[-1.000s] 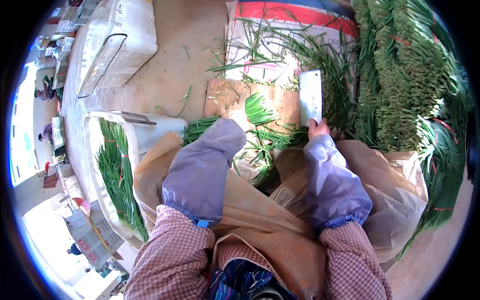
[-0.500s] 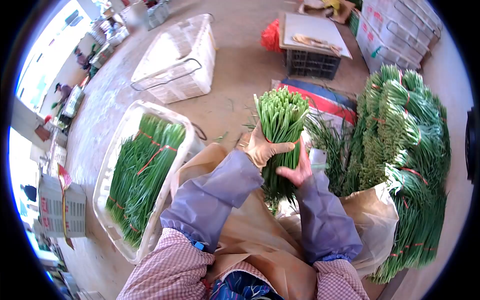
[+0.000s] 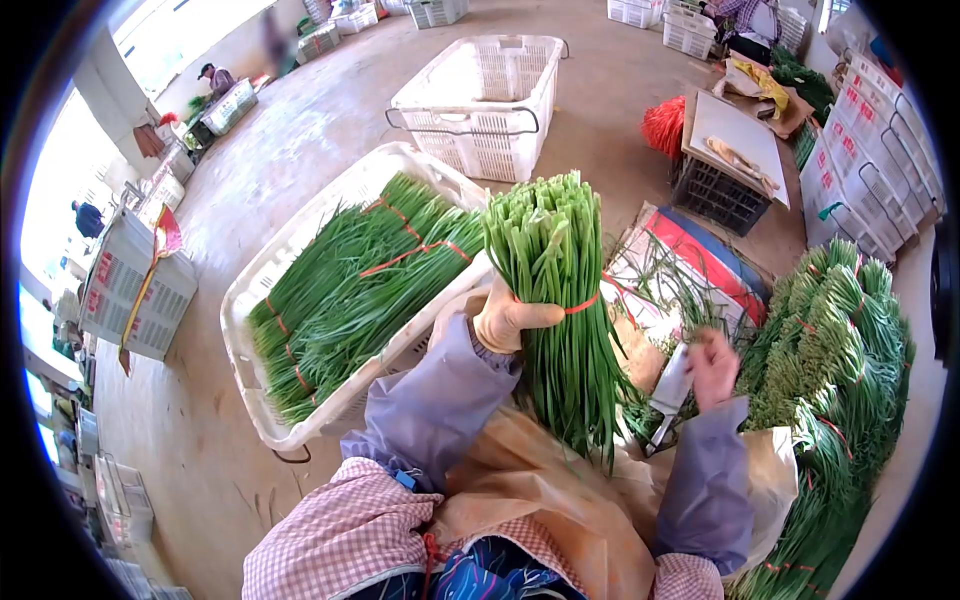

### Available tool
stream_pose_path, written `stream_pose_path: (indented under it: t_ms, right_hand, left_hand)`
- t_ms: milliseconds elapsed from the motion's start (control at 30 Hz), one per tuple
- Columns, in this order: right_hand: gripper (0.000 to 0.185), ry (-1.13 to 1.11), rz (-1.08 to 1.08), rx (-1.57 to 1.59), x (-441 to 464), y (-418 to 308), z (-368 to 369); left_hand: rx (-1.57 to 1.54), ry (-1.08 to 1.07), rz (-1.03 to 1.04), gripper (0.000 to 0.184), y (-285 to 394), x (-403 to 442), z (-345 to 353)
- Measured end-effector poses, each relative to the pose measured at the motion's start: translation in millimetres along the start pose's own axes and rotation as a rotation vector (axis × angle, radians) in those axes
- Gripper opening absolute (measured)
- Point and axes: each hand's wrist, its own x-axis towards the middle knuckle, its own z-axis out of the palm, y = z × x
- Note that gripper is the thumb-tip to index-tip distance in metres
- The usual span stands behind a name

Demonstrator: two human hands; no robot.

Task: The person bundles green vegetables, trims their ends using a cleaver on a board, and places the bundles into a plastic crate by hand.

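My left hand (image 3: 515, 318), in a pale glove, is wrapped round a bundle of green stalks (image 3: 550, 245) tied with a red band. The bundle stands upright, cut ends up, leaves hanging down. My right hand (image 3: 712, 368) is raised to the right of it, fingers curled; whether they hold anything is too small to make out. Just left of that hand lies the cleaver (image 3: 672, 382), near a wooden board (image 3: 638, 352). On the left, a white basket (image 3: 242, 372) holds tied green bundles (image 3: 360, 285). More tied bundles (image 3: 835, 370) are piled at the right.
Beyond the filled basket is another white basket (image 3: 480, 140). A black crate (image 3: 715, 190) with a board on top and a red bunch (image 3: 664, 127) beside it stands at back right. Stacked white crates (image 3: 870, 165) are farther right. People (image 3: 218, 82) sit in the distance.
The view has swung left. My left hand has raised the bundle and moved it toward the filled basket. My right hand let go of the cleaver, touched the bundle, then moved away to the right.
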Motion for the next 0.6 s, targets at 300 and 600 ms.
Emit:
stream_pose_path:
  t_ms: [300, 600]
  right_hand:
    - [0.029, -0.054, -0.954, -0.089, -32.9, -164.4, 89.4]
    - [0.055, -0.583, 0.267, 0.642, -43.8, -38.6, 89.0]
  left_hand:
    - [-0.098, -0.152, 0.079, 0.080, -2.9, -11.9, 3.0]
    - [-0.578, 0.232, 0.076, 0.065, 38.2, -26.4, -43.8]
